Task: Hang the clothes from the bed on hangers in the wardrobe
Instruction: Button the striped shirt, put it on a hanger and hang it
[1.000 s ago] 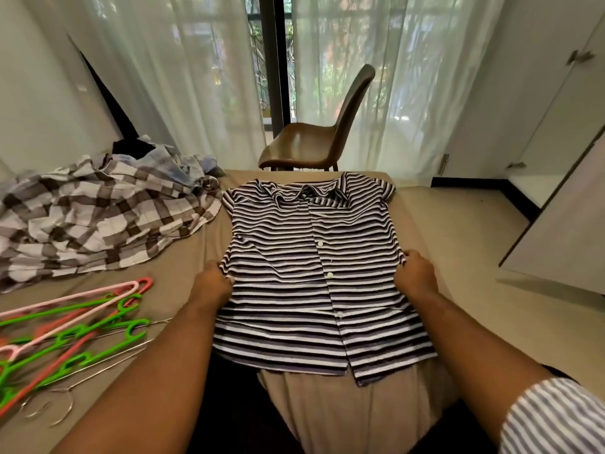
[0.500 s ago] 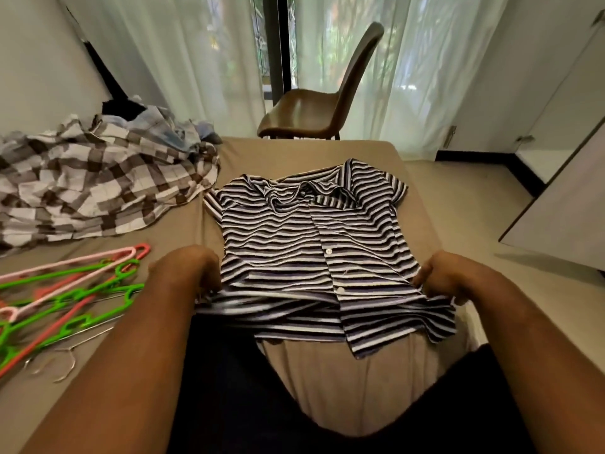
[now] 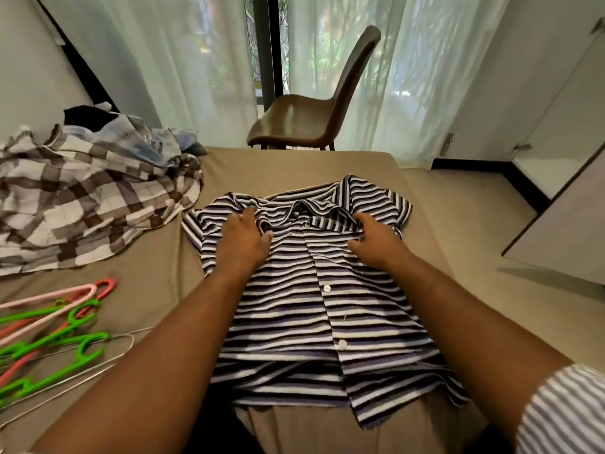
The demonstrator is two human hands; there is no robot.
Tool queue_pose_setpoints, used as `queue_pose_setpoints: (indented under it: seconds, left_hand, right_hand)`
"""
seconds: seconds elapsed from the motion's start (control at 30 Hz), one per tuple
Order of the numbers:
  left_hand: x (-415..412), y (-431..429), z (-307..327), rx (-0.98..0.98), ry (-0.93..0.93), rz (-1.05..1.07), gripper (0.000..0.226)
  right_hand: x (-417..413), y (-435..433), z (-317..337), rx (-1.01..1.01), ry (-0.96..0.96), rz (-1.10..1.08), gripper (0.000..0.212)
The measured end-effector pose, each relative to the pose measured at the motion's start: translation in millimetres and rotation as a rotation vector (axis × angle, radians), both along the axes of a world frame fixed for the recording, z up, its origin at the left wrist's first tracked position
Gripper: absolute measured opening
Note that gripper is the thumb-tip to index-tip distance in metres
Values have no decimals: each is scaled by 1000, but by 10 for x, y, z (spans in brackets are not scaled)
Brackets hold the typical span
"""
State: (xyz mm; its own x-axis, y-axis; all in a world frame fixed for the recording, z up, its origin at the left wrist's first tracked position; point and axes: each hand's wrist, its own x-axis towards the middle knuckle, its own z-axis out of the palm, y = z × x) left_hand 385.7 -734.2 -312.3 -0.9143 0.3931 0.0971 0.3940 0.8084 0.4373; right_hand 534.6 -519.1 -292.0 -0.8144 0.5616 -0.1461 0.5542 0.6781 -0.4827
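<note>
- Bed (image 3: 294, 165): striped shirt (image 3: 311, 306) lies flat, front up, hem at the near edge.
- Hangers (image 3: 59, 326): left of the shirt, untouched; one is needed before lifting.
- Left hand (image 3: 244, 239): flat on the shoulder.
- Right hand (image 3: 373, 242): fingers curled into the collar; advise opening the neck evenly.

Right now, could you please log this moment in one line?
striped shirt: laid front-up on bed | left hand: flat beside collar | right hand: on collar, grip unclear | hangers: untouched, bed's left side

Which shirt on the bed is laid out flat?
The black-and-white striped buttoned shirt, front up in the middle; the brown checked shirt lies crumpled at the left.
</note>
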Motion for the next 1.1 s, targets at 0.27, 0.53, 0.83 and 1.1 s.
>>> queue_pose_setpoints:
  seconds: [0.27, 0.53, 0.83, 1.1]
  left_hand:
    - [-581, 208, -295, 15, 106, 77, 32]
    - [-899, 451, -57, 1369, -681, -20, 53]
    - [-886, 369, -229, 1085, -430, 102, 26]
    - [-661, -332, 45, 744, -95, 105, 21]
  right_hand:
    - [-676, 459, -178, 94, -91, -103, 24]
    - [-1103, 558, 75, -718, 663, -242, 53]
    - [-883, 4, -339, -7, 678, 14, 54]
    - [-683, -1007, -192, -76, 710, 365, 55]
